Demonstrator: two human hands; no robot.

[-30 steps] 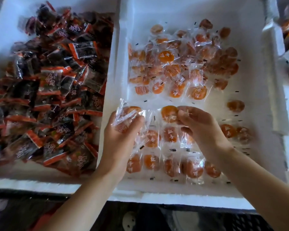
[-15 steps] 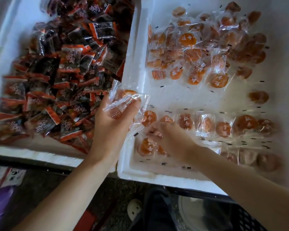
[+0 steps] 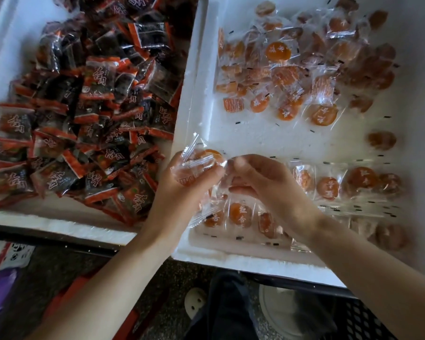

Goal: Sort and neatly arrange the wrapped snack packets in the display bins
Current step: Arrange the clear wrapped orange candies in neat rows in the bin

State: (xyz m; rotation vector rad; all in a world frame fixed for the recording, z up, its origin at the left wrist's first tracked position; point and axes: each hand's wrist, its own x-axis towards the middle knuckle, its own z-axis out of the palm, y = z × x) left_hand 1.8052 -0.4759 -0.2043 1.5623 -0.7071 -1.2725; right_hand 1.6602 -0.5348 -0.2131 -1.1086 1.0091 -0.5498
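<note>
My left hand (image 3: 182, 192) holds a small bunch of clear-wrapped orange snack packets (image 3: 201, 163) over the near left corner of the right white foam bin (image 3: 194, 99). My right hand (image 3: 268, 185) is beside it, fingers curled and pinching at the edge of that bunch. Below the hands, orange packets lie in two neat rows (image 3: 329, 187) along the bin's near side. A loose heap of the same orange packets (image 3: 292, 69) fills the far part. The left foam bin (image 3: 59, 224) holds a heap of dark red-edged packets (image 3: 84, 114).
A single orange packet (image 3: 381, 140) lies alone at the right of the bare strip between heap and rows. Below the bins are a dark floor, a dark trouser leg (image 3: 228, 307), a black crate (image 3: 353, 320) and a printed bag (image 3: 5, 256) at the left.
My right hand left the near row and rose to meet the bunch in my left hand. The view shifted so the bins sit further right.
</note>
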